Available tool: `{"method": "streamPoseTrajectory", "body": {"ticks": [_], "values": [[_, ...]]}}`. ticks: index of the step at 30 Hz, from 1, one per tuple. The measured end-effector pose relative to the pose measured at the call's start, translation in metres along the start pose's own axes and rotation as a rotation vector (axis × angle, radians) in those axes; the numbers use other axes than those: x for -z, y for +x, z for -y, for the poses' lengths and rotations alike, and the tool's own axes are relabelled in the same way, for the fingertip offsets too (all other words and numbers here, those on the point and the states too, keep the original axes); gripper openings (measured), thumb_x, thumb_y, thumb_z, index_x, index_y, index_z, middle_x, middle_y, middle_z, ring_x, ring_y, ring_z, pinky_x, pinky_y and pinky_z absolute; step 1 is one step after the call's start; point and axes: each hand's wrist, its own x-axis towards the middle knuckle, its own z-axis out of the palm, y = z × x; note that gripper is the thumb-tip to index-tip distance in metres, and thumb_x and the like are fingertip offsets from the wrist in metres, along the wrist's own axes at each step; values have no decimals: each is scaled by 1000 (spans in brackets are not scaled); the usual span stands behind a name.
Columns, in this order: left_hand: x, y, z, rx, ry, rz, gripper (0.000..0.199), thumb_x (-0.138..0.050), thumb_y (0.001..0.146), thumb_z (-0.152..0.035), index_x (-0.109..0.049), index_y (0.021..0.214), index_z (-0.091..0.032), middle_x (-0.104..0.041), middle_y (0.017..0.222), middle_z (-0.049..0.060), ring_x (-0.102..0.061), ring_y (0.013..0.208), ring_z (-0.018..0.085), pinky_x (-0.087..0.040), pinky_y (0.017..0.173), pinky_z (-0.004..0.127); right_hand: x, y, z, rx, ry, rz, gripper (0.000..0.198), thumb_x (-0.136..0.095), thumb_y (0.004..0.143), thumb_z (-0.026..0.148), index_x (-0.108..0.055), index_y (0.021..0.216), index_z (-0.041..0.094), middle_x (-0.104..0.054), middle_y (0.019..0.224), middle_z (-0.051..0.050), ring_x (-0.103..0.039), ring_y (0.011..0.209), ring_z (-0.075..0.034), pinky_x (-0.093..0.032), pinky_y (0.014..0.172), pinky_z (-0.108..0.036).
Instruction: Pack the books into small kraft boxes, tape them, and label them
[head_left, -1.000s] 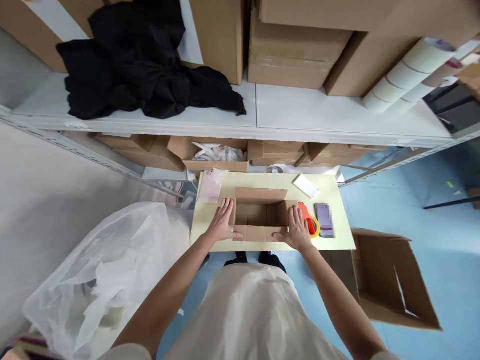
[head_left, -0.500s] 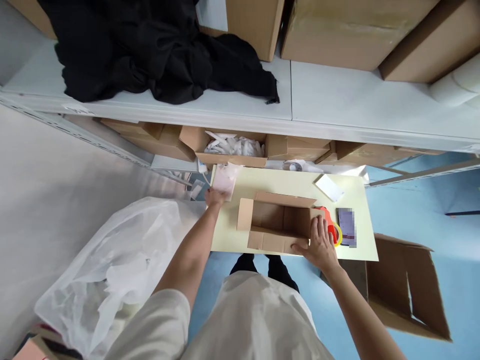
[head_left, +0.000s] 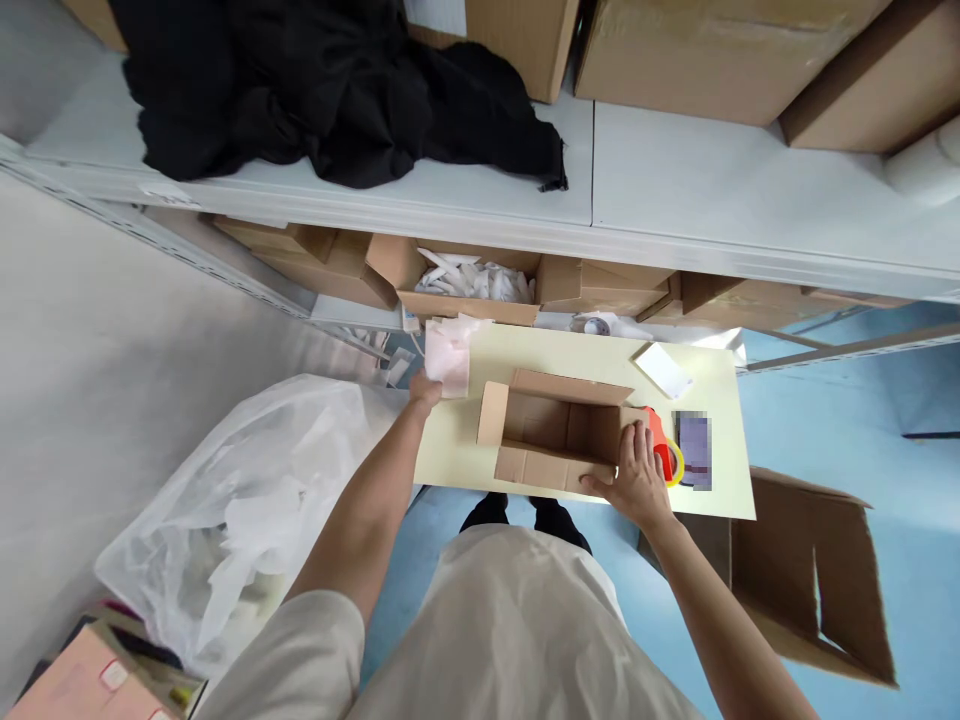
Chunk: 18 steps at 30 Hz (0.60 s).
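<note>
An open cardboard box (head_left: 551, 425) lies on a pale yellow tabletop (head_left: 450, 455), its flaps folded outward and its inside bare where I can see. My right hand (head_left: 636, 478) rests on the box's right end, fingers stretched over the flap and thumb apart along the front. At the table's left edge my left hand (head_left: 426, 388) is closed at the lower corner of a pink packet (head_left: 448, 355) with a crumpled clear top. Its fingertips are partly hidden. Beside the right hand stands a red tape dispenser (head_left: 657, 440) with a yellow roll (head_left: 677, 465).
A blurred-out dark flat item (head_left: 694, 450) and a white box (head_left: 663, 370) lie on the table's right. Behind, a carton (head_left: 476, 308) holds white pieces under a shelf (head_left: 675, 170). A plastic bag (head_left: 262, 500) stands left; an open carton (head_left: 810, 570) sits on the floor right.
My left hand and the pink packet have shifted slightly left, and the packet has turned a little. The right hand stays on the box. The camera view has shifted slightly.
</note>
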Motion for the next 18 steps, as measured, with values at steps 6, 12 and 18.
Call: {"method": "streamPoseTrajectory", "body": {"ticks": [6, 12, 18], "values": [[48, -41, -5, -74, -35, -120, 39, -47, 72, -6, -57, 109, -12, -67, 99, 10, -63, 94, 22, -49, 82, 31, -1, 4, -1, 13, 28, 13, 109, -53, 71, 65, -2, 146, 6, -3, 154, -20, -4, 142, -35, -22, 107, -52], [146, -109, -35, -373, -34, -229, 36, -44, 79, -21, -54, 113, -18, -65, 101, 5, -61, 91, 20, -49, 83, 31, 0, 6, 3, 26, 66, -28, 107, -53, 71, 66, -9, 146, 3, -6, 153, -22, -4, 141, -35, -19, 109, -52], [171, -177, -105, -635, 102, 179, 40, -51, 74, -26, -56, 113, -22, -66, 97, 1, -63, 86, 18, -51, 76, 29, 4, 4, 5, 10, 77, -27, 111, -55, 67, 67, -10, 146, 2, -7, 153, -21, -3, 141, -35, -19, 108, -53]]}}
